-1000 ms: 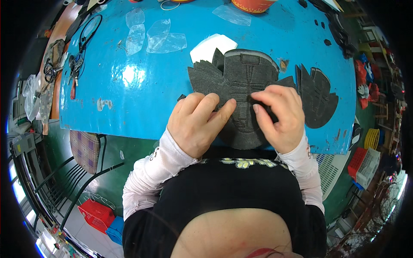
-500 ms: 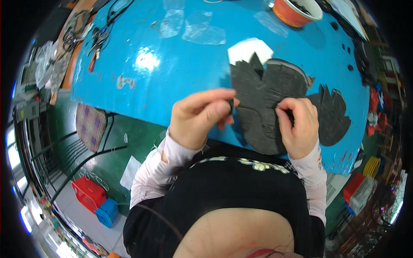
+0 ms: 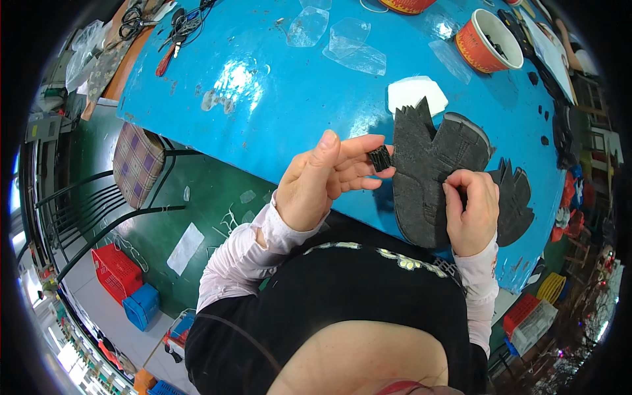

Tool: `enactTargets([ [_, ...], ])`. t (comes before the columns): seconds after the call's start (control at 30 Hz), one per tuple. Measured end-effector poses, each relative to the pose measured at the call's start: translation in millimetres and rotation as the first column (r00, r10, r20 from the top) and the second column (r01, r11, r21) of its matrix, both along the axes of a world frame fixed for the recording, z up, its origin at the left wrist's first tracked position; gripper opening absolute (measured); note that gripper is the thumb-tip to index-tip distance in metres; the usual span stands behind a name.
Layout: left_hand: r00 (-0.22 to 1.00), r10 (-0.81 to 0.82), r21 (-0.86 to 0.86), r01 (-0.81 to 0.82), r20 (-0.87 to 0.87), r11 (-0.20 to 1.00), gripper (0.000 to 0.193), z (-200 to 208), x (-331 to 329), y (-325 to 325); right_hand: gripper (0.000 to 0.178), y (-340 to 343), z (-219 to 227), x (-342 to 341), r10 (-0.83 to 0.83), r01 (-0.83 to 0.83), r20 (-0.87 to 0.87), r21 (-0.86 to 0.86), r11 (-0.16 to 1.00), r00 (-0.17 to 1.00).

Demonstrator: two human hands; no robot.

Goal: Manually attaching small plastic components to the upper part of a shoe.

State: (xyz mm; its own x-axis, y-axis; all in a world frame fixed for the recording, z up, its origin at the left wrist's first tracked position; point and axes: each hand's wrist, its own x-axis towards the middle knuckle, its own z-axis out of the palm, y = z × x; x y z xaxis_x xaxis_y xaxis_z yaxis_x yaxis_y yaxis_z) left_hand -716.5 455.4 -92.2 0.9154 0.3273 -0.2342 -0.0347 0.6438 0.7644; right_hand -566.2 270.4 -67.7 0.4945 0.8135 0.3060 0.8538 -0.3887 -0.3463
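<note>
In my left hand (image 3: pixel 322 172) is a small black ribbed piece (image 3: pixel 380 158), held at the fingertips with the thumb lifted away from it. My right hand (image 3: pixel 475 209) has thumb and index finger pinched at the right side of dark grey cut pieces (image 3: pixel 421 178); whatever is between those fingertips is too small to make out. These flat, suede-like pieces have rounded ends, slits and jagged points, and lie at the table's near edge. Beyond them sits a white many-sided sheet (image 3: pixel 416 94), partly covered. More dark grey cut pieces (image 3: pixel 513 204) lie right of my right hand.
An orange paper tub (image 3: pixel 471 47) with black bits inside stands at the far right of the blue table (image 3: pixel 263 112). Clear plastic pieces (image 3: pixel 355 52) lie at the back. Scissors and cords (image 3: pixel 176 33) are far left. A plaid-seated chair (image 3: pixel 137 161) stands left, near a red basket (image 3: pixel 117 271).
The view has shifted, showing more of the tubs. My left hand has turned and its thumb has lifted, exposing the black ribbed piece. The right hand stays pinched at the grey pieces.
</note>
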Motion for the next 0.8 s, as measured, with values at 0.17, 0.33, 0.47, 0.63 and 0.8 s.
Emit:
enactTargets([
  [0.17, 0.960, -0.143, 0.928, -0.183, 0.239, 0.323, 0.034, 3.5, 11.1, -4.7, 0.023, -1.0, -7.2, 2.2, 0.012, -0.010, -0.035, 0.061, 0.998, 0.999],
  [0.33, 0.920, -0.369, 0.970, -0.195, 0.130, -0.144, 0.034, -0.9, 37.7, -25.3, 0.021, -1.7, -11.8, 3.2, 0.011, 0.022, -0.240, 0.134, 0.991, 0.971],
  [0.47, 0.942, -0.334, 0.959, -0.136, 0.047, -0.247, 0.033, 0.1, 41.1, -29.5, 0.023, -7.4, -11.4, 2.6, 0.012, 0.064, -0.383, 0.185, 0.981, 0.924],
  [0.63, 0.939, -0.343, 0.960, -0.101, 0.006, -0.261, 0.037, 1.5, 42.6, -28.3, 0.024, -12.5, 2.7, -7.1, 0.107, 0.002, -0.422, 0.248, 0.969, 0.900],
  [0.8, 0.938, -0.344, 0.966, -0.116, 0.030, -0.231, 0.042, 2.7, 43.8, -27.4, 0.021, -23.3, 13.7, 12.0, -0.052, 0.206, -0.386, 0.368, 0.907, 0.921],
])
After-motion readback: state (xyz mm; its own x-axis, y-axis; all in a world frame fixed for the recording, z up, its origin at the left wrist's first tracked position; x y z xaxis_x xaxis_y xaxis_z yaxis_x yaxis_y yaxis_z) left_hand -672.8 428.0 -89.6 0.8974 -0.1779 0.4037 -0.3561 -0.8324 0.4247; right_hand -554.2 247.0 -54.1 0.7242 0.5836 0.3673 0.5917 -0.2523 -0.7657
